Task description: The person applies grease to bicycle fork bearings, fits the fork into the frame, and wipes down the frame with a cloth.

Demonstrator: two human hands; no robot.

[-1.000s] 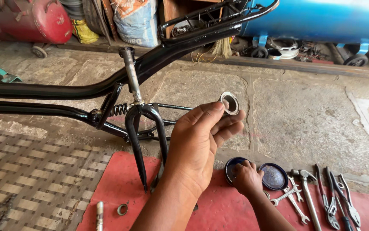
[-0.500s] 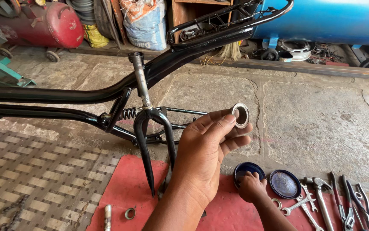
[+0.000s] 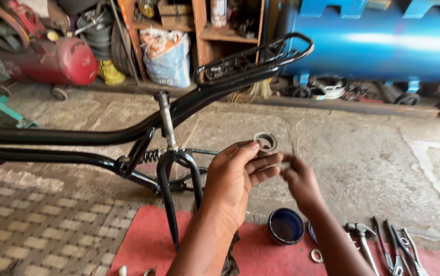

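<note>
My left hand (image 3: 235,179) holds a small silver bearing ring (image 3: 265,141) upright between thumb and fingertips. My right hand (image 3: 297,180) has come up beside it, its fingertips touching the left fingers just under the ring; whether it holds anything I cannot see. Behind both hands lies a black bicycle frame (image 3: 92,138) with a chrome seat post (image 3: 167,122), a spring and a rear rack (image 3: 253,59). Below the hands a round dark blue tin (image 3: 286,225) sits open on a red mat (image 3: 260,255).
Hammer, pliers and wrenches (image 3: 383,245) lie on the mat at the right, with a washer (image 3: 316,254) near them. A blue tank (image 3: 373,38), a red compressor (image 3: 61,59), a sack (image 3: 166,51) and shelves line the back. Patterned tiles (image 3: 41,225) cover the left floor.
My right hand left the blue tin on the mat and rose to meet the left hand at the ring. The view moved closer.
</note>
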